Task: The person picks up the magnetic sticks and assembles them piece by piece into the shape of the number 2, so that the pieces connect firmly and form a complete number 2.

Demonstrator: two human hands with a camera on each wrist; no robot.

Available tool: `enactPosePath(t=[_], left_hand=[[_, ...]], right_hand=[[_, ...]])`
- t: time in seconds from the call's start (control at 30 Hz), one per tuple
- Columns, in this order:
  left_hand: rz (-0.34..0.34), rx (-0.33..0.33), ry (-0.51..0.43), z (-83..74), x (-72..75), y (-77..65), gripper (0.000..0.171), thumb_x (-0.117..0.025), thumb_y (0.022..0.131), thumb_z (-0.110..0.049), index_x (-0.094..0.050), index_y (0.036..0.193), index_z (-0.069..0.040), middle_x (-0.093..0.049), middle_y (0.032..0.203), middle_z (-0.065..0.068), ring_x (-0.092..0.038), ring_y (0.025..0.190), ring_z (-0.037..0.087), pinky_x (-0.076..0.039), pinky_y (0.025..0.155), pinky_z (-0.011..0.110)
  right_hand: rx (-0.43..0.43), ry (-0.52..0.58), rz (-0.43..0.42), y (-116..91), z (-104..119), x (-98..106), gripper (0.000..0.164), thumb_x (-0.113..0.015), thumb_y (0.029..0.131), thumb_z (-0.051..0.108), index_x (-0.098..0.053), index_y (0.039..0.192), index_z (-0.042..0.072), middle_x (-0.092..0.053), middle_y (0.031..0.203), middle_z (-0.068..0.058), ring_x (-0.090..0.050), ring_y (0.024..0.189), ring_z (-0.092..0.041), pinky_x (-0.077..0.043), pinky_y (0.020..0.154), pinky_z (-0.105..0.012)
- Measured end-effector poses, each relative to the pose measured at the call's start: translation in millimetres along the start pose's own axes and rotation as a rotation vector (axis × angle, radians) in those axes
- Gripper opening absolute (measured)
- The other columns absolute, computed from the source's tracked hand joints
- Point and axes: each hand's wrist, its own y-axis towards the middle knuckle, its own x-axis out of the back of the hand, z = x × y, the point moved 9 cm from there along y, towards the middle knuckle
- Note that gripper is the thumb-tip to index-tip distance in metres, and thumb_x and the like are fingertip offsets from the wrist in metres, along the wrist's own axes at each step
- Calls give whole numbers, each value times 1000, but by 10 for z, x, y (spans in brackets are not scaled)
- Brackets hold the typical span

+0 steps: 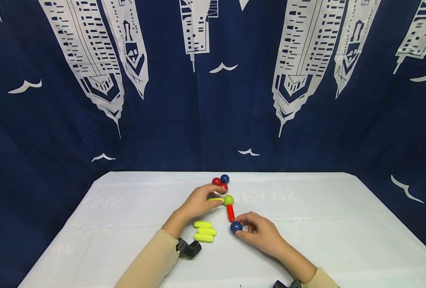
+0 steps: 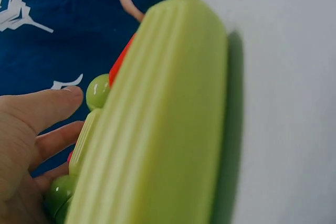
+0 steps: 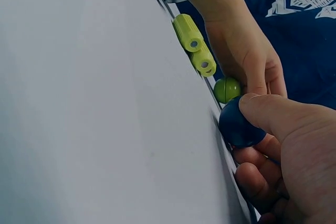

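Three lime rods (image 1: 204, 232), side by side on the white cloth (image 1: 134, 228), just beyond the left wrist's black device (image 1: 188, 249).

One dark blue ball (image 1: 236, 227), pinched by the right hand (image 1: 261, 235): thumb on the near side, forefinger on the far side, ball standing out past the fingertips.

One red rod (image 1: 230, 213), its near end just beside the blue ball, its far end against a green ball (image 1: 228, 200).

One further lime rod (image 1: 214, 199), running leftward from that ball, between thumb and forefinger of the left hand (image 1: 200, 201), which stand apart; whether they grip it cannot be told. A second green ball (image 2: 59, 196) lies by that hand's lower fingers.

Farthest: two red balls (image 1: 217, 181) and another blue ball (image 1: 225, 179), clustered.
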Motion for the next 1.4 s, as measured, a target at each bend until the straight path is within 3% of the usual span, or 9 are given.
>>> enactPosePath(t=[0.13,0.23,0.37,0.7,1.0,1.4], left_hand=[[46,-6,95,-45,-66,27,43,-73,90,-17,-65,133,-21,-66,132,0,-65,115,21,-51,102,41],[46,-10,197,-68,-70,40,45,-73,91,-19,-64,134,-26,-64,134,-1,-64,115,18,-51,101,41],[40,-27,264,-112,-75,51,44,-73,91,-22,-64,133,-28,-66,130,-2,-66,111,16,-52,96,39],[54,-51,305,-133,-130,44,37,-73,91,-23,-68,127,-28,-67,126,-3,-63,110,15,-51,96,39],[62,-14,325,-65,-134,27,40,-74,90,-19,-67,128,-30,-67,115,-5,-62,101,12,-51,88,34],[4,-8,352,-60,-141,19,38,-78,87,-26,-67,122,-31,-73,107,-8,-66,98,14,-51,84,35]], right_hand=[[-2,-4,-2,14,-5,14,26,-81,82,27,-72,107,26,-65,94,9,-51,67,-2,-42,58,-20],[-3,-6,-3,14,-6,23,27,-82,82,27,-72,107,26,-65,94,9,-51,67,-2,-42,58,-20],[1,-5,-5,12,-4,30,26,-82,82,27,-72,107,26,-65,93,10,-51,67,-2,-42,58,-20],[12,-6,-2,13,-7,24,27,-81,82,26,-72,107,27,-65,94,10,-51,66,-1,-42,58,-20],[20,-2,10,14,-5,-11,28,-82,82,27,-71,107,27,-65,95,10,-51,66,-1,-42,57,-20],[25,-1,29,8,10,-21,30,-82,82,29,-70,109,27,-66,96,10,-51,68,-1,-42,59,-20]])
